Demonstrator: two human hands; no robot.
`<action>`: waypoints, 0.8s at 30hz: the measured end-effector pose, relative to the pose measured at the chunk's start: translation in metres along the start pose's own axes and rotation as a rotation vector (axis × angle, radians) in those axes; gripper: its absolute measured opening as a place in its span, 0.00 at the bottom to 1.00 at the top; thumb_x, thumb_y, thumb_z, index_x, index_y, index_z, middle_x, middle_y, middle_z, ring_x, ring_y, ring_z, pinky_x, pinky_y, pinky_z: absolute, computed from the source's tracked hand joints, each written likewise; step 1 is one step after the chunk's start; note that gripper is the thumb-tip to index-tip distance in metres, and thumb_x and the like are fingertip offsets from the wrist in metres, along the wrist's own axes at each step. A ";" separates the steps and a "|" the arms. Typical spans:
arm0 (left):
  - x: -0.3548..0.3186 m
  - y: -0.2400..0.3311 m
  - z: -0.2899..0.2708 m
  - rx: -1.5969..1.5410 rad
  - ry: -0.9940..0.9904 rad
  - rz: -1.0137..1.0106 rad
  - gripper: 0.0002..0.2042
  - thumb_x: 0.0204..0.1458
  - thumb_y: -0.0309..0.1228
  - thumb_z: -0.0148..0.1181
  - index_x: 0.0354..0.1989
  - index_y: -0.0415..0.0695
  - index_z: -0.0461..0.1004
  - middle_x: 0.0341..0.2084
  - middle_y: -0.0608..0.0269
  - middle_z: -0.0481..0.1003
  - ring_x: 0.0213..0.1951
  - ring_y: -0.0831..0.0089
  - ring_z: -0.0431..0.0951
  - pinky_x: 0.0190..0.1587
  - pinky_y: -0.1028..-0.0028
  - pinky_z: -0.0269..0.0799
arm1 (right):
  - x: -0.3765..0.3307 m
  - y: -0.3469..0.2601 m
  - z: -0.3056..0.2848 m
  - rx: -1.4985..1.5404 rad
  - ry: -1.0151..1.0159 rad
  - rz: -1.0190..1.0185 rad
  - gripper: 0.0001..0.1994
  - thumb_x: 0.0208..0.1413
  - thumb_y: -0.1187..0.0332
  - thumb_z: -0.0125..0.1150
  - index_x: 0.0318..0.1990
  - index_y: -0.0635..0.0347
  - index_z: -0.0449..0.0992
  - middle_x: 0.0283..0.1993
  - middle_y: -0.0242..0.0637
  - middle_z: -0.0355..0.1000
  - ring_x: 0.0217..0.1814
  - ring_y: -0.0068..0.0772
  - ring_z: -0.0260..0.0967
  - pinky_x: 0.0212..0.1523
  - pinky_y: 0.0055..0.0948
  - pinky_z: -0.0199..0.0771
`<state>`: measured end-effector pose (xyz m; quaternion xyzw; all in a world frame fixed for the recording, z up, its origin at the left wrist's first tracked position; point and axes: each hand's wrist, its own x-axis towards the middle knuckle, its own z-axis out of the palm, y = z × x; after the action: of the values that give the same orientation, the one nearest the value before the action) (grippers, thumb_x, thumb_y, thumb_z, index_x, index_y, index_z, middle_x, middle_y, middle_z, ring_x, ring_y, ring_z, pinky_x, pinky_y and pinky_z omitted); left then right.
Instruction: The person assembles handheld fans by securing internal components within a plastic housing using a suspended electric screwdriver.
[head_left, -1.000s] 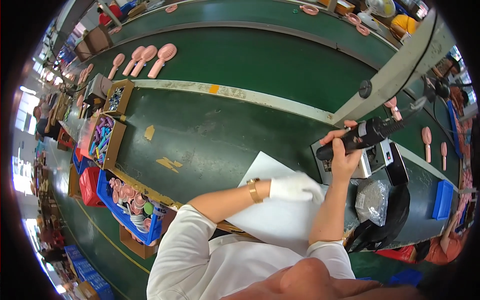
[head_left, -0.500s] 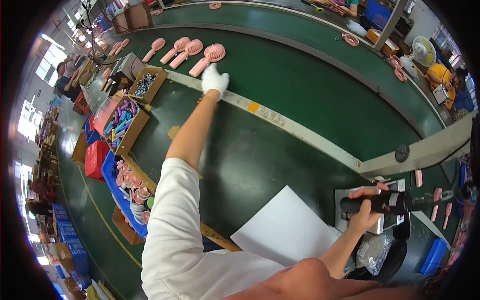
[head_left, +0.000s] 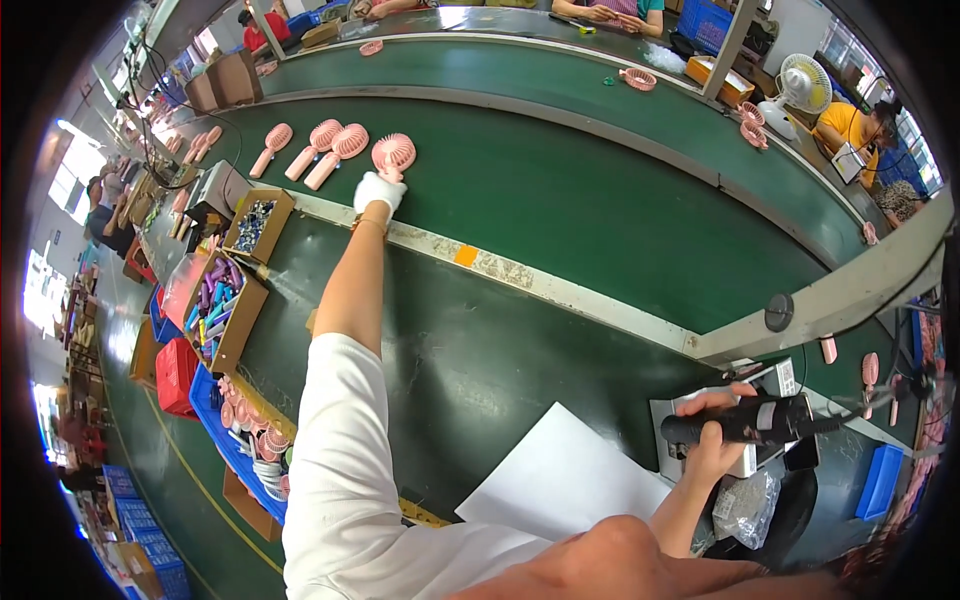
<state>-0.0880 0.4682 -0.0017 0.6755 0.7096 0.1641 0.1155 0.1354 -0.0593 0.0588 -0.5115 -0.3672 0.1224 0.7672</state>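
Observation:
My left hand [head_left: 378,190], in a white glove, reaches far out onto the green conveyor belt [head_left: 600,210] and grips the handle of a pink hand-held fan [head_left: 392,156]. Three more pink fans [head_left: 325,148] lie in a row just left of it. My right hand [head_left: 712,440] is closed around a black electric screwdriver [head_left: 745,420], held level above a small white fixture [head_left: 745,410] at the right of the bench. A white sheet [head_left: 560,475] lies on the bench in front of me.
Open cardboard boxes of small parts [head_left: 225,310] and a blue bin of pink fan pieces [head_left: 245,445] stand at my left. A clear bag [head_left: 745,505] sits by the fixture. A grey post [head_left: 830,295] crosses at the right. Other people work across the far belt [head_left: 850,130].
My left hand left the white sheet, stretched out to the belt and closed on a pink fan as it came along. My right hand kept the screwdriver by the fixture.

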 end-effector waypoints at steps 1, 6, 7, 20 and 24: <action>-0.008 0.012 -0.004 -0.079 -0.162 -0.022 0.18 0.40 0.44 0.62 0.32 0.43 0.75 0.28 0.56 0.76 0.35 0.62 0.78 0.38 0.66 0.73 | -0.001 -0.001 -0.002 -0.048 -0.005 0.009 0.27 0.45 0.72 0.55 0.54 0.67 0.54 0.34 0.45 0.68 0.34 0.35 0.69 0.41 0.33 0.72; -0.108 0.049 0.008 -1.285 -0.609 0.134 0.08 0.45 0.29 0.59 0.31 0.42 0.68 0.21 0.65 0.68 0.22 0.74 0.70 0.24 0.74 0.67 | 0.000 -0.015 0.017 -0.003 0.038 0.009 0.28 0.43 0.81 0.48 0.56 0.69 0.53 0.35 0.43 0.67 0.35 0.31 0.68 0.41 0.30 0.70; -0.143 0.057 0.006 -1.554 -0.695 0.176 0.09 0.47 0.27 0.58 0.35 0.41 0.66 0.24 0.64 0.69 0.24 0.72 0.71 0.25 0.73 0.68 | -0.004 -0.016 0.016 -0.009 0.002 -0.007 0.28 0.44 0.81 0.49 0.56 0.69 0.53 0.31 0.41 0.68 0.31 0.29 0.68 0.38 0.28 0.70; -0.413 0.066 -0.040 -1.655 -1.482 0.104 0.12 0.46 0.27 0.61 0.38 0.41 0.68 0.32 0.60 0.74 0.34 0.69 0.75 0.39 0.69 0.73 | -0.010 -0.033 0.005 -0.050 0.169 -0.128 0.25 0.49 0.80 0.51 0.57 0.69 0.55 0.23 0.33 0.64 0.22 0.20 0.60 0.26 0.19 0.63; -0.446 0.056 -0.026 -1.550 -1.452 -0.037 0.10 0.46 0.25 0.60 0.37 0.41 0.68 0.31 0.61 0.74 0.34 0.70 0.76 0.41 0.70 0.73 | -0.008 -0.026 0.004 -0.114 0.152 -0.120 0.17 0.51 0.79 0.55 0.49 0.68 0.60 0.24 0.31 0.64 0.21 0.20 0.61 0.24 0.19 0.62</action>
<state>-0.0189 0.0235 0.0182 0.3426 0.1821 0.1270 0.9129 0.1225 -0.0728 0.0793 -0.5394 -0.3443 0.0159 0.7683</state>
